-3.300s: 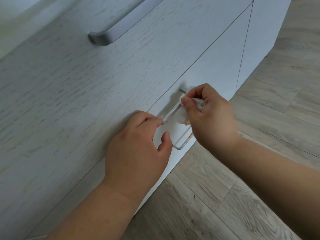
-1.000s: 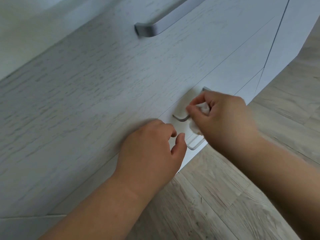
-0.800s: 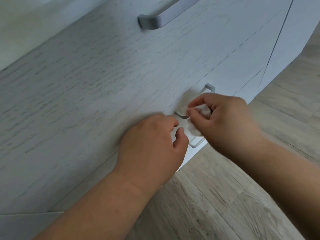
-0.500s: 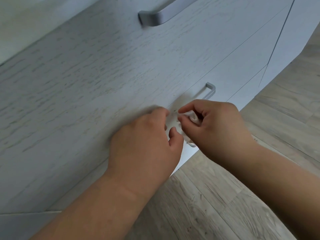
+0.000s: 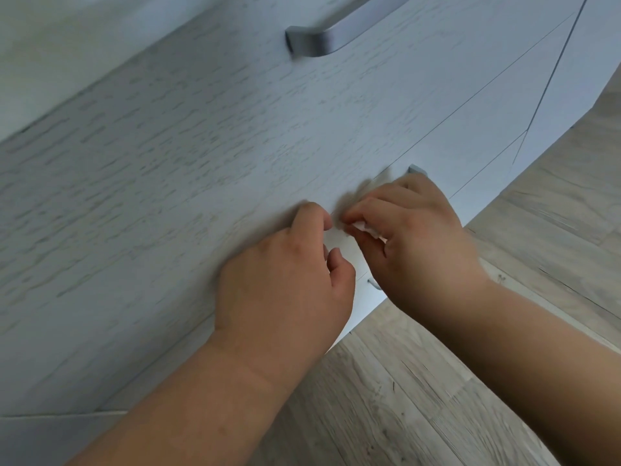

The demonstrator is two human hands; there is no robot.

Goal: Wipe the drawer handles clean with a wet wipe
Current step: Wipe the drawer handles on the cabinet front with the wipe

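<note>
2 hands (image 5: 285, 284) (image 5: 416, 243), 1 wipe (image 5: 364, 228) in R fingers, 2 handles (image 5: 329, 38) (image 5: 416, 170), prob.

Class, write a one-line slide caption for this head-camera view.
Right hand pinches a wet wipe at the lower drawer handle.

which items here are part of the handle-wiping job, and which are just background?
In the job:
- wet wipe, pinched in the right hand
- lower handle, mostly hidden behind that hand
- upper handle
- left hand, fingers on the drawer front

Background:
- wood floor
- side panel
</note>
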